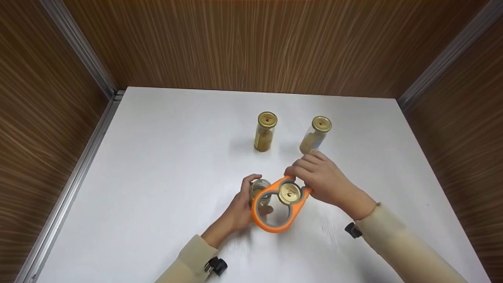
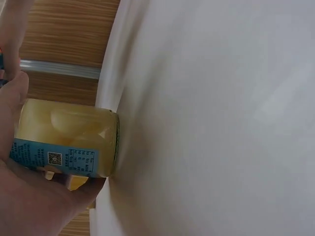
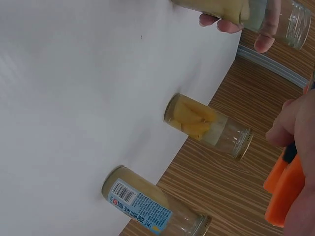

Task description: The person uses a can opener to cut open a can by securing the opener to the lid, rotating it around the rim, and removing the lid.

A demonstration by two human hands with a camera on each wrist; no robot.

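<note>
My left hand [image 1: 239, 210] grips a glass jar [image 2: 74, 125] with a blue label and pale fruit in liquid. Its threaded mouth is bare, as the right wrist view shows, and its base is close over the white table. My right hand [image 1: 324, 179] holds an orange and grey jar opener [image 1: 275, 228] by its handle end. A gold lid [image 1: 289, 193] sits in the opener's smaller ring, beside the jar's mouth. The larger ring overlaps the jar and left fingers in the head view.
Two lidded jars stand upright farther back on the white table [image 1: 165, 157]: one with orange-yellow fruit [image 3: 192, 118], the other a blue-labelled jar [image 3: 140, 199] nearer the right hand. Wood-grain panels [image 1: 235, 47] close in the back and both sides.
</note>
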